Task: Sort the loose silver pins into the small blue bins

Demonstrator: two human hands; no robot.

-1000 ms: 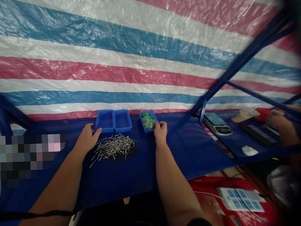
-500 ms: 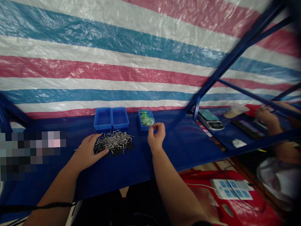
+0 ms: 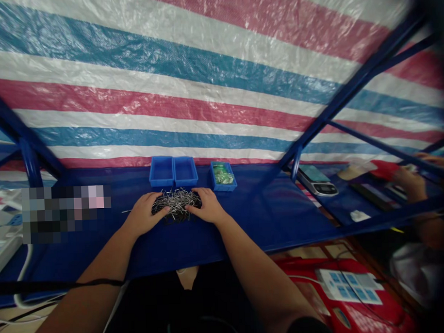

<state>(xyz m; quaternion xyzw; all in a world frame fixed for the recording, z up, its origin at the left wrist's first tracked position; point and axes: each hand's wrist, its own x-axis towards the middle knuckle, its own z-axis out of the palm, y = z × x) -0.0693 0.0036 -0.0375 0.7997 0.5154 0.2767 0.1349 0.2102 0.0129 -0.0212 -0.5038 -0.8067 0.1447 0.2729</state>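
Observation:
A loose pile of thin silver and black pieces (image 3: 177, 203), like nails or long screws, lies on the blue table (image 3: 260, 209). My left hand (image 3: 145, 215) cups the pile's left side, thumb apart from the fingers. At the right side, my right hand (image 3: 209, 206) curves around it the same way, so the pile sits between both palms. Neither hand lifts anything. A single thin piece (image 3: 126, 211) sticks out left of my left hand. Just behind the pile stand two bare blue bins (image 3: 162, 182) side by side. A smaller blue bin (image 3: 224, 188) holds green-and-clear plastic packets.
Blue metal frame posts (image 3: 296, 163) rise at both ends of the table. Beyond the right post are a digital scale (image 3: 319, 180) and another person's hands (image 3: 412, 179). A striped tarp (image 3: 190, 104) hangs behind. White cables (image 3: 24, 275) run at the left.
My right hand has moved left from beside the small bin to the pile's right side and opened. Both hands now press the pile into a narrower heap. The view has shifted slightly.

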